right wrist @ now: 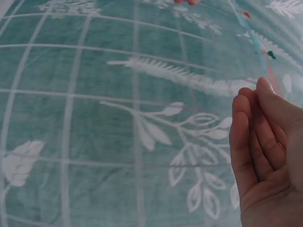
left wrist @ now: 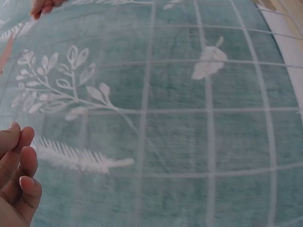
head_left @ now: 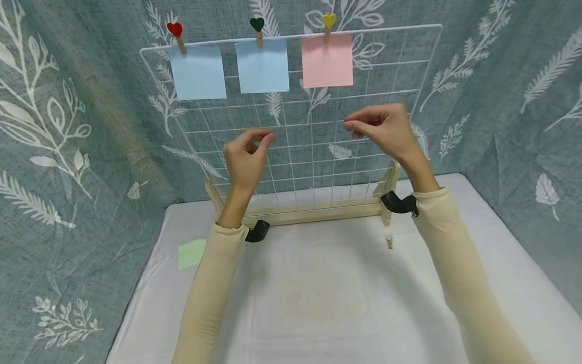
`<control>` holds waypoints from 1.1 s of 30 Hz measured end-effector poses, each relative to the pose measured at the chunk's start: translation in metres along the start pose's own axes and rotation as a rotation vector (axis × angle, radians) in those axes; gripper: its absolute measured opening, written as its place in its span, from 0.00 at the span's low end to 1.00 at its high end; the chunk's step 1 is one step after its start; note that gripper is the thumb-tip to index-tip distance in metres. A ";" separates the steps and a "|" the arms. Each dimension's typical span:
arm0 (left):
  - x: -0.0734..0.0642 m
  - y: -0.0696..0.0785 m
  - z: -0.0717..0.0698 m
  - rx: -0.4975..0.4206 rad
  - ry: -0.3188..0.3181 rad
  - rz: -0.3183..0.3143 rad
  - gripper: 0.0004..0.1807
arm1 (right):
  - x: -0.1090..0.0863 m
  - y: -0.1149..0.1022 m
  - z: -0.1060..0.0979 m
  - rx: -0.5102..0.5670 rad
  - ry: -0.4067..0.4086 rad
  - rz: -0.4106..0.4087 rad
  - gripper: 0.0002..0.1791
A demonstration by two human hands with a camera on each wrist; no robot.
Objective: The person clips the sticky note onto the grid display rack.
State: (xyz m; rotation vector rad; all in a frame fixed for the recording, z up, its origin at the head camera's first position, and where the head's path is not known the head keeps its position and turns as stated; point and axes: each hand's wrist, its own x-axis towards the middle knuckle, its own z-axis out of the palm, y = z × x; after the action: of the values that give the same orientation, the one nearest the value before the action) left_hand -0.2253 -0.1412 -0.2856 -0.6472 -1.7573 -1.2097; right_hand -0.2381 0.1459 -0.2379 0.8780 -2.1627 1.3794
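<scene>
In front of a white wire grid [head_left: 297, 146], both hands are raised. My right hand [head_left: 384, 126] has thumb and forefinger together, with a thin dark strand [head_left: 341, 110] rising from the fingertips. The kind of strand cannot be told. My left hand [head_left: 247, 156] brings thumb and index fingertip together too, its other fingers curved in the left wrist view. On the grid's top bar hang two blue paper sheets [head_left: 197, 73] and a pink sheet [head_left: 327, 60], each under a clothespin: a red heart [head_left: 175, 29], a green heart [head_left: 256, 24] and a yellow heart [head_left: 329, 20].
The grid stands in a wooden base [head_left: 313, 215] on a white-covered table [head_left: 318, 323]. A green paper [head_left: 191, 254] lies at the left, partly behind the left sleeve. A small clothespin [head_left: 389, 241] lies near the base's right foot. Leaf-patterned curtains [head_left: 91, 253] surround the table.
</scene>
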 end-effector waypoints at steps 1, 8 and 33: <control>-0.004 -0.002 -0.002 -0.001 0.004 -0.010 0.05 | -0.004 0.003 0.000 -0.006 -0.008 0.015 0.06; -0.034 -0.016 -0.022 0.036 0.011 -0.111 0.04 | -0.032 0.029 0.003 -0.024 -0.051 0.089 0.07; -0.142 -0.069 -0.098 0.205 0.016 -0.498 0.05 | -0.133 0.092 -0.015 -0.090 -0.188 0.399 0.12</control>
State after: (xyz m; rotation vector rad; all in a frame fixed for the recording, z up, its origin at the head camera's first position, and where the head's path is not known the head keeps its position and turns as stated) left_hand -0.1768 -0.2496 -0.4288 -0.0747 -2.0648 -1.3246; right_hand -0.2085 0.2251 -0.3759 0.5811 -2.6303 1.4072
